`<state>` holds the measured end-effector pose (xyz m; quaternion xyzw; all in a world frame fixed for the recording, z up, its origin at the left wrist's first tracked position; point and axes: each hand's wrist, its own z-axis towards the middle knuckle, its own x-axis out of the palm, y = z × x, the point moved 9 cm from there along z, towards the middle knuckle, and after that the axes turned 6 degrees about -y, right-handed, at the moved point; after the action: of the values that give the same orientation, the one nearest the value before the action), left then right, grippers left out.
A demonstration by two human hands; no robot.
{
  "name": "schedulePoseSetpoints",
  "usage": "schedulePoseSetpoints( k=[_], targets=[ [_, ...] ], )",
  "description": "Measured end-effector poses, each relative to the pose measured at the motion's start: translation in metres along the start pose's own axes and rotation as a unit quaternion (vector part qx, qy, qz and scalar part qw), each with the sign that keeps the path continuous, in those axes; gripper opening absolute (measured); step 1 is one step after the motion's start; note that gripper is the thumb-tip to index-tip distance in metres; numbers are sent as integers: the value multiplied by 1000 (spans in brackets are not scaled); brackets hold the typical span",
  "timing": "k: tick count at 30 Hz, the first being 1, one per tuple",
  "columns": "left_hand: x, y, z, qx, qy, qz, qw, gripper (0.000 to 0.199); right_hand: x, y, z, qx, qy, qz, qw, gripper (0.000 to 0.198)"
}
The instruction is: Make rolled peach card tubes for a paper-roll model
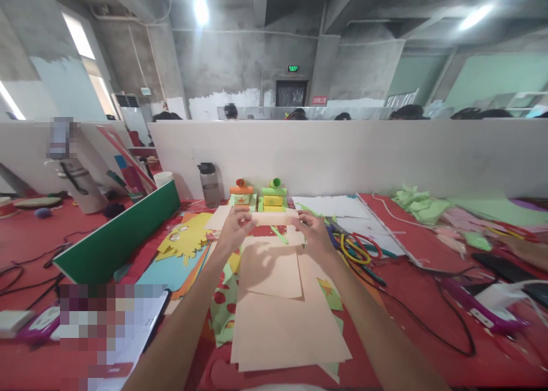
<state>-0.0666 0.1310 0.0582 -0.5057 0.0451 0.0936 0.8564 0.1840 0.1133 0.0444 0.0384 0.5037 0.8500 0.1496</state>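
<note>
Peach sheets point(286, 339) stacked at the near edge, a smaller peach sheet point(272, 274) on top, between the two forearms point(184, 305). Just past them, raised over the table: peach paper roll point(274, 218), roughly level, running left to right. Left hand point(236, 228) pinched on its left end; right hand point(312, 231) pinched on its right end.

Risks, my read: slack grip on either side could let the roll unwind; pressing too hard could crease or flatten the ends; uneven pull could skew it into a cone. Low forearms could drag the stack askew. Scissors point(355, 251) lie just right of the right forearm, so a wide elbow could knock them.

Surface: red tabletop point(406, 345), crowded. Left of the stack: spotted green paper point(222, 305), blue sheet point(171, 268), yellow cutout point(182, 237); farther left, green board point(124, 237) on edge. Far side, behind the roll: orange paper model point(242, 191), green paper model point(274, 192), bottle point(209, 186) to their left. Crumpled green paper point(417, 206) far right, purple power strip point(483, 308) near right.

Room: white partition point(342, 157) across, tops of heads point(409, 113) beyond, grey wall point(222, 60), dark door point(291, 94) under exit sign point(293, 68), ceiling light point(201, 10) on.
</note>
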Motion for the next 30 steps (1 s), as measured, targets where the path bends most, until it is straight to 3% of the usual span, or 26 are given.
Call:
schedulePoseSetpoints(
  k=[5, 10, 15, 19, 23, 26, 30],
  targets=[
    [4, -22, -9, 20, 19, -13, 1000, 25, 8, -17, -3, 84, 37, 97, 991, 26],
    [12, -45, -19, 31, 86, -68, 993, 31, 11, -27, -6, 146, 69, 172, 972, 24],
    [10, -46, -19, 21, 111, -212, 971, 24, 16, -34, -13, 199, 146, 266, 932, 27],
    [10, -45, -19, 43, 122, -208, 970, 22, 29, -39, -29, 241, 230, 312, 889, 37],
    [20, -61, -32, 74, 184, -173, 965, 25, 40, -43, -41, 282, 268, 307, 868, 30],
    [22, -76, -41, 103, 236, -174, 951, 32, 43, -45, -45, 327, 259, 297, 859, 27],
    [15, -82, -43, 143, 249, -137, 948, 32, 35, -52, -42, 372, 186, 271, 868, 21]
  ],
)
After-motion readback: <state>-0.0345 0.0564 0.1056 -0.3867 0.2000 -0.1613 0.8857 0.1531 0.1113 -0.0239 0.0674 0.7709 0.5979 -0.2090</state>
